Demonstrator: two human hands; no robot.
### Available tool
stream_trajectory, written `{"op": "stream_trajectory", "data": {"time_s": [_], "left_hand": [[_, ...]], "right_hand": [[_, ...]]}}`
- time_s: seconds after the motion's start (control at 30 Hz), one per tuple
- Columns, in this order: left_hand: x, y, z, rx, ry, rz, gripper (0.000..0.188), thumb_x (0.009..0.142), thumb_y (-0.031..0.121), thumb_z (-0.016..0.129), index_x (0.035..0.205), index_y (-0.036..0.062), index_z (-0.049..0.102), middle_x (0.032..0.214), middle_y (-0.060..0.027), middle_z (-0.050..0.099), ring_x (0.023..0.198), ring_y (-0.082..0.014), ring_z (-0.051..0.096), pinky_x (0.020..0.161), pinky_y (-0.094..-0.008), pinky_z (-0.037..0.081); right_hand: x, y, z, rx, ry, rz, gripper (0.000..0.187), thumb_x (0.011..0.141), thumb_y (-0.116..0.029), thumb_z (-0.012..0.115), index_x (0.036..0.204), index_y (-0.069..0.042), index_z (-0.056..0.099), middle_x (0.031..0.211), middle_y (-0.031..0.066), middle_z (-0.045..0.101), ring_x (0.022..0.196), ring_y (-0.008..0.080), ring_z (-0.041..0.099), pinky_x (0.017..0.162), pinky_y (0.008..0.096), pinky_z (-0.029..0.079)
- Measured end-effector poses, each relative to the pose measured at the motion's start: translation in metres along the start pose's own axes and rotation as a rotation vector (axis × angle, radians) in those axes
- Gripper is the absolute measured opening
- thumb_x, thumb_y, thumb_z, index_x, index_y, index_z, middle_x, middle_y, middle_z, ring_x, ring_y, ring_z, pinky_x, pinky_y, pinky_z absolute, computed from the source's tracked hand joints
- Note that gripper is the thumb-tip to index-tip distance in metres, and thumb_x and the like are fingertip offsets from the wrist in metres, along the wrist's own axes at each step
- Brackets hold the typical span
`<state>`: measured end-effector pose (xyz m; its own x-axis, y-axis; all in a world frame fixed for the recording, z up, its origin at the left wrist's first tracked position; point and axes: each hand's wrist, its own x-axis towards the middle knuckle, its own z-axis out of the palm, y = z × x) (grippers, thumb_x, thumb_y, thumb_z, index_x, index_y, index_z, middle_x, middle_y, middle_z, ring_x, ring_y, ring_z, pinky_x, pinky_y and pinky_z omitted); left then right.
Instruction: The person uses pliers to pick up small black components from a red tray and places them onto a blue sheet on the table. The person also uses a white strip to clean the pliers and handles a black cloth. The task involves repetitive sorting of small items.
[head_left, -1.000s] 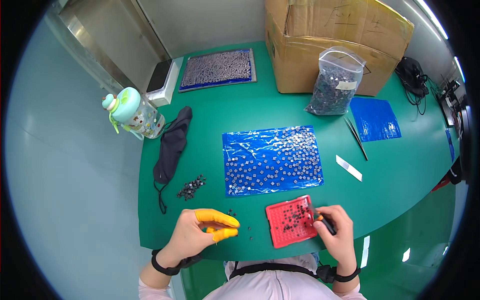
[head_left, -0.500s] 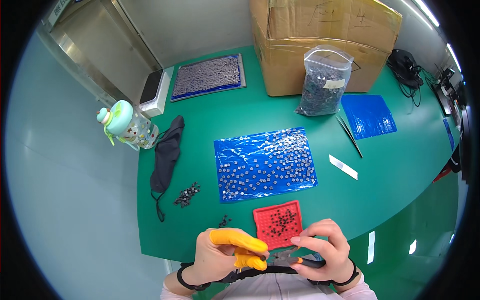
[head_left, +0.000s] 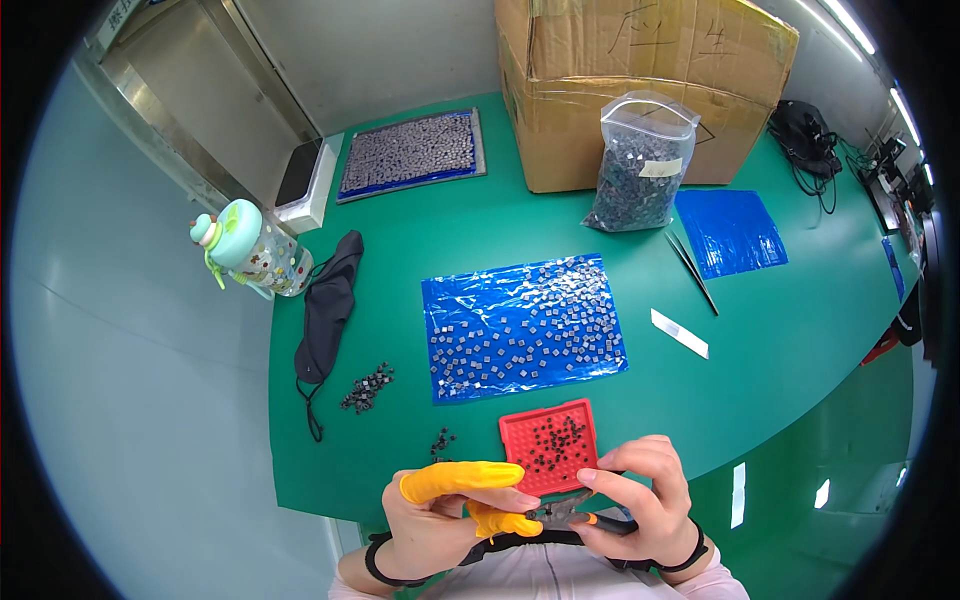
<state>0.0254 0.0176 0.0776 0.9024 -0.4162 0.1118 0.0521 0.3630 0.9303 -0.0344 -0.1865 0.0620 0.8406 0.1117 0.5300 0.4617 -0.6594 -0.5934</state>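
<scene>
My left hand [head_left: 432, 515], with yellow finger covers on thumb and forefinger, pinches a tiny dark part [head_left: 531, 516] at the front edge of the table. My right hand [head_left: 648, 500] is wrapped round a pair of small cutting pliers [head_left: 560, 514] with dark and orange grips. The pliers' jaws point left and meet the tiny part; whether they bite on it is too small to tell. Just beyond both hands lies a red tray [head_left: 511, 450] with a dimpled floor and many small black pieces on it.
Small square grey parts cover a blue sheet [head_left: 465, 300]. Loose dark parts [head_left: 368, 388] lie left, near a dark cloth mask [head_left: 328, 310] and a bottle [head_left: 268, 255]. Tweezers [head_left: 692, 272], a white strip [head_left: 680, 334], a filled zip bag [head_left: 640, 180] and a cardboard box [head_left: 560, 130] stand beyond.
The tiny part in my left fingers has come up against the pliers' jaws. My left forefinger has straightened a little, and the whole view has shifted slightly.
</scene>
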Motion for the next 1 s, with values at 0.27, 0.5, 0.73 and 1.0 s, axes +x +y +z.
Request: {"op": "stream_trajectory", "data": {"time_s": [0.27, 0.5, 0.73, 1.0], "left_hand": [[0.002, 0.002, 0.005, 0.176, -0.002, -0.001, 0.027, 0.073, -0.017, 0.065, 0.099, -0.0095, 0.062, 0.090, -0.0170, 0.069, 0.083, -0.0242, 0.068, 0.072, -0.0323, 0.058], [0.005, 0.003, 0.002, 0.615, -0.099, 0.176, 0.019, 0.070, -0.011, 0.066, 0.087, -0.0039, 0.066, 0.081, -0.0132, 0.070, 0.069, -0.0207, 0.069, 0.061, -0.0265, 0.055], [0.006, -0.004, -0.005, 0.675, -0.158, 0.307, 0.020, 0.064, -0.005, 0.063, 0.083, -0.0011, 0.065, 0.074, -0.0084, 0.066, 0.062, -0.0199, 0.063, 0.058, -0.0270, 0.050], [-0.001, -0.022, -0.004, 0.696, -0.201, 0.465, 0.037, 0.053, -0.006, 0.063, 0.089, 0.0002, 0.060, 0.079, -0.0091, 0.057, 0.062, -0.0245, 0.053, 0.054, -0.0320, 0.042]], "right_hand": [[-0.005, 0.002, 0.001, 0.015, 0.027, 0.008, 0.048, 0.059, -0.017, 0.078, 0.103, -0.008, 0.063, 0.096, 0.0076, 0.052, 0.080, 0.0219, 0.056, 0.066, 0.0346, 0.043], [-0.006, 0.000, 0.001, 0.018, 0.055, 0.036, 0.047, 0.058, -0.016, 0.078, 0.102, -0.007, 0.063, 0.095, 0.0078, 0.052, 0.079, 0.0216, 0.056, 0.066, 0.0344, 0.043], [-0.007, 0.001, 0.002, 0.044, 0.048, 0.032, 0.047, 0.057, -0.015, 0.078, 0.101, -0.007, 0.064, 0.095, 0.0080, 0.052, 0.076, 0.0212, 0.057, 0.065, 0.0338, 0.044], [-0.007, 0.002, 0.005, 0.087, 0.033, 0.004, 0.047, 0.058, -0.015, 0.079, 0.102, -0.006, 0.065, 0.096, 0.0086, 0.053, 0.075, 0.0222, 0.059, 0.062, 0.0334, 0.046]]}}
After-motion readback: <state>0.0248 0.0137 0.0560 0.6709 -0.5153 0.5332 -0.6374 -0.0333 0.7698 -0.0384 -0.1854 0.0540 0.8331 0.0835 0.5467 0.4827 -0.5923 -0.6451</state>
